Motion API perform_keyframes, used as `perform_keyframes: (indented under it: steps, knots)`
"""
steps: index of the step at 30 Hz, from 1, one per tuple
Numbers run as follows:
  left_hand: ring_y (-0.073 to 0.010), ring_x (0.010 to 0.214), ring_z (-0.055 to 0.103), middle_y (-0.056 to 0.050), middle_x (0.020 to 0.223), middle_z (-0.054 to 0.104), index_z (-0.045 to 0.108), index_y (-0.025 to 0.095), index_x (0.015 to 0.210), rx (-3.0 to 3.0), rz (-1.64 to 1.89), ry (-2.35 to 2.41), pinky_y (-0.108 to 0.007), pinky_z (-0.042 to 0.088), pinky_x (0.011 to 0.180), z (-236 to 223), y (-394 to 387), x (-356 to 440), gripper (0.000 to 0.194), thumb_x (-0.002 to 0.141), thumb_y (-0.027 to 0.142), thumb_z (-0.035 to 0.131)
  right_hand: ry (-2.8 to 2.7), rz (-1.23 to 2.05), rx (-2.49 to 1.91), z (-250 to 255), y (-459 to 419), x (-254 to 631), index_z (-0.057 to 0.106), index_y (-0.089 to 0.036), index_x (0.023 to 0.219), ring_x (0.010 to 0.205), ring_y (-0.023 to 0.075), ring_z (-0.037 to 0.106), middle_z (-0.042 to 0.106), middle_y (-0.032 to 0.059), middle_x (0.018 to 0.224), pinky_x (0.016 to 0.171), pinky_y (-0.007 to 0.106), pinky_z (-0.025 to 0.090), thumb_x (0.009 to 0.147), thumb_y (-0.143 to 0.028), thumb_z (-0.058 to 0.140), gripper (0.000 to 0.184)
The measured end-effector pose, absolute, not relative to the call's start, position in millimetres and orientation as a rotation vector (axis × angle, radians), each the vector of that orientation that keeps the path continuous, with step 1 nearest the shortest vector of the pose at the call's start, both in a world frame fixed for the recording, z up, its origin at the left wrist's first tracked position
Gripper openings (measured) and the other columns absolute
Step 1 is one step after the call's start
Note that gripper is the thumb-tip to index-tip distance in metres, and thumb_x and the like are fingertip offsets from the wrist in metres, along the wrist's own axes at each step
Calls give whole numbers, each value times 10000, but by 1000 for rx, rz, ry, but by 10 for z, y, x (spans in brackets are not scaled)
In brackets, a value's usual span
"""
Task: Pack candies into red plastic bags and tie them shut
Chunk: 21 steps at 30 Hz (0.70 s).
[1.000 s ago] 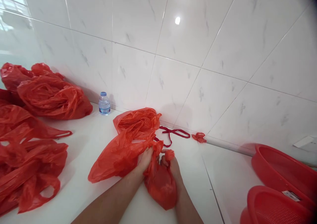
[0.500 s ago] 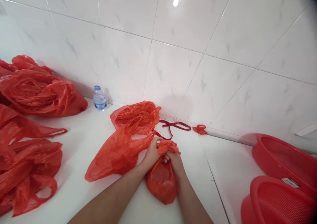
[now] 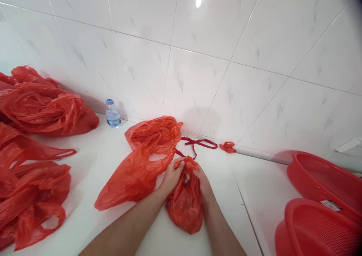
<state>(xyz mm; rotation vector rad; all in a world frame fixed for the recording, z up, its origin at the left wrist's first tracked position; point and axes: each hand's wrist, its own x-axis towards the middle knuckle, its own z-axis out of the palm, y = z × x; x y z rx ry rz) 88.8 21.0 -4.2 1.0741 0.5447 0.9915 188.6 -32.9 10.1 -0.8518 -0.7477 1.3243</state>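
A small filled red plastic bag (image 3: 185,210) rests on the white tabletop between my forearms, with its neck gathered upward. My left hand (image 3: 173,175) is closed on the left side of the bag's mouth, the thumb on top. On the opposite side of the mouth, my right hand (image 3: 202,180) grips the plastic, its fingers partly hidden by the bag. Inside the opening some fingers show through. Just left of my hands lies a crumpled red plastic bag (image 3: 132,176), joined or overlapping with another red bag (image 3: 155,133) behind it.
Heaps of red plastic bags (image 3: 48,108) fill the left side. A water bottle (image 3: 113,114) stands near the tiled wall. Along the wall lie a dark red ribbon (image 3: 205,144) and a small knotted red plastic strip (image 3: 227,147). Red baskets (image 3: 294,218) stand at the right.
My hands have spread a little apart at the bag's neck, and its mouth is pulled wider. The folded-over top of the plastic has shifted upward between them.
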Motion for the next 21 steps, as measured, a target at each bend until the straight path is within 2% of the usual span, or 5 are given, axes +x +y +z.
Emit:
perform_keyframes:
  steps: [5,9,12,16,21]
  knots:
    - [-116,391,494,20,523,585,553,149,1093,1041,1012,507,-223,384,402,-28,204,907,378,806,395,559,-643,1424,-783,92,-333,1930,607,-228,1027,495,138,519,557,-18,577,519,265,442,800,-691,399,556]
    - [-123,442,538,-10,631,632,600,157,1002,1051,1013,543,-247,434,457,-9,190,905,270,765,280,558,-704,1369,-788,6,-278,1956,592,-214,1007,486,107,491,545,-46,552,542,237,439,765,-477,629,359]
    - [-145,584,591,-41,774,660,623,163,951,1112,1071,650,-265,474,563,-16,218,891,238,722,194,566,-780,1344,-836,-26,-253,1970,565,-220,1000,495,88,493,594,-48,626,546,221,434,667,-284,739,382]
    - [-176,871,581,-51,879,629,607,173,898,1222,1233,718,-264,456,768,-11,257,870,156,745,179,576,-909,1135,-1052,-34,-235,1981,532,-227,1028,593,124,557,644,-18,762,569,243,445,659,-208,682,398]
    - [-132,802,528,-9,856,538,513,185,859,1343,1277,743,-246,430,761,-17,236,864,88,786,195,560,-1052,672,-1480,-31,-225,1977,583,-225,903,621,140,538,629,-32,728,599,255,424,665,-159,550,249]
